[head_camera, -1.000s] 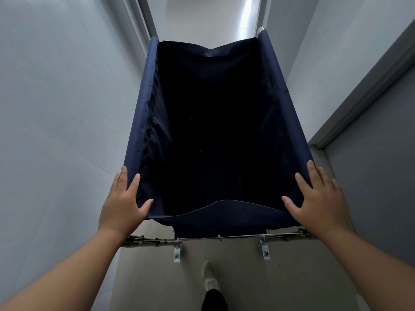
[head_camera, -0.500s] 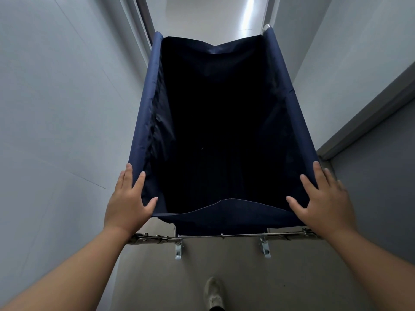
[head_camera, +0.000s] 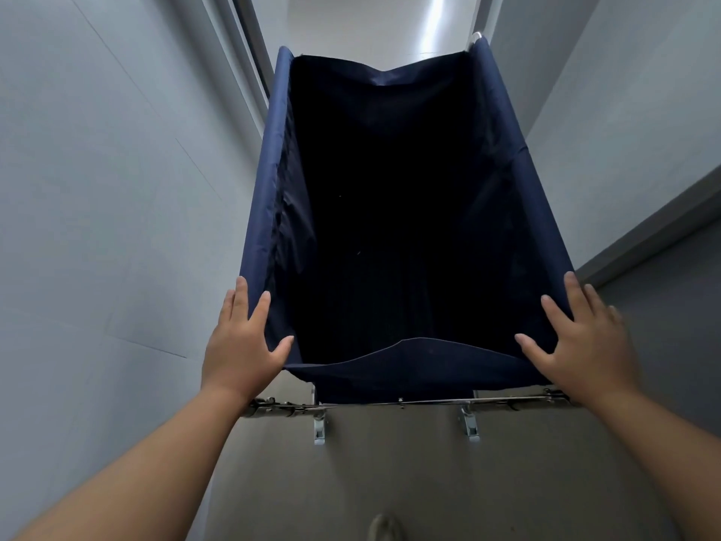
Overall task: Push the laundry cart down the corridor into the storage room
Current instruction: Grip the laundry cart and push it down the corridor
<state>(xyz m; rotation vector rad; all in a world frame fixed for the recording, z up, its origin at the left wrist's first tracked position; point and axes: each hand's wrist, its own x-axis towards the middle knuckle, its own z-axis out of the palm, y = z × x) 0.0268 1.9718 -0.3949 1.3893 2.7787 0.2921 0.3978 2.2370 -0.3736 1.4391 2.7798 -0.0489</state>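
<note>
While pressing left hand (head_camera: 238,345) and right hand (head_camera: 585,345) flat on the near corners of the laundry cart (head_camera: 390,370), shows fingers (head_camera: 240,294) spread and straight, gripping nothing. Lies dead ahead of both hands, equally near each. Runs long axis straight down the corridor (head_camera: 370,21), far end pointing away, close between left wall (head_camera: 117,189) and right wall (head_camera: 624,111).

I find no legible text, label, brand, number or sign on the laundry cart (head_camera: 265,197), walls (head_camera: 97,189) or floor (head_camera: 390,470).
</note>
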